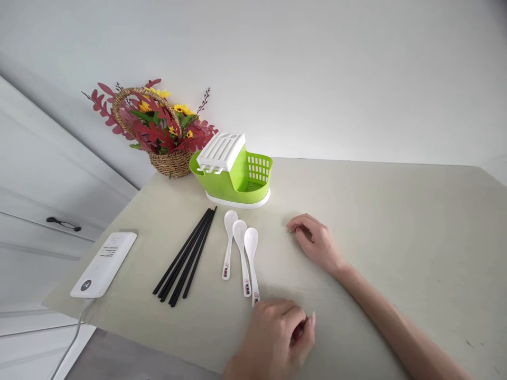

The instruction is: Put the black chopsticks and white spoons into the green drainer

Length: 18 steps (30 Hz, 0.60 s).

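My left hand (277, 335) rests at the table's near edge with its fingers curled in and nothing visible in it. Its knuckles lie at the handle end of the nearest of three white spoons (251, 241); whether they touch I cannot tell. Farther right, my right hand (317, 244) lies on the table, fingers loosely closed and holding nothing I can see. Left of the spoons, several black chopsticks (186, 258) are fanned out. Behind them stands a green cutlery caddy (216, 183) with a white slotted top (222, 150) and a perforated open basket end.
A wicker basket (172, 162) of red leaves and yellow flowers stands at the back left. A white power strip-like box (105, 264) with a cable lies by the left edge. White cabinets (35, 158) flank the pale table (376, 221); a wall is behind.
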Motion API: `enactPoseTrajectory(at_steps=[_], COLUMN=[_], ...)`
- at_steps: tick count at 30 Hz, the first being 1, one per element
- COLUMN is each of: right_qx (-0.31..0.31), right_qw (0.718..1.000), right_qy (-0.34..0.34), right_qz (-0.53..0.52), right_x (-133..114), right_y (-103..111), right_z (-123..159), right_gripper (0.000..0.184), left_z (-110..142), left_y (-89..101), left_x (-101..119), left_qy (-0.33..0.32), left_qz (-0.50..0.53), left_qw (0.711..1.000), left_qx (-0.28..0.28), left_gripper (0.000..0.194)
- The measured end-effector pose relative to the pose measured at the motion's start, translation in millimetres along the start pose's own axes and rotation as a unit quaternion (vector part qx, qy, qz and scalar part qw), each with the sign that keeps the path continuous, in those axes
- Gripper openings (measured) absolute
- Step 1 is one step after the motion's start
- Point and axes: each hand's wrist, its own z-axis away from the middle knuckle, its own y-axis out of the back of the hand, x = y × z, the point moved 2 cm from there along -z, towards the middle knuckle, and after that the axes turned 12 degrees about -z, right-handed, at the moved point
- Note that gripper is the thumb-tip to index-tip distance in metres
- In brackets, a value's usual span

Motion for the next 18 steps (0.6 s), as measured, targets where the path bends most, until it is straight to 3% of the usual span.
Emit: enactPoseTrajectory(at_steps=[18], right_qx=[-0.001], right_qw=[1.000], right_qy=[0.003], right_qz=[0.009], right_x=[0.4], right_y=[1.0], right_z=[0.0], right_gripper=[0.025], left_z=[-3.9], left_y=[5.6], left_x=[2.7], left_qy=[0.060], left_qz=[0.115], left_qw=[0.989], left_qx=[-0.072], left_gripper=[0.040])
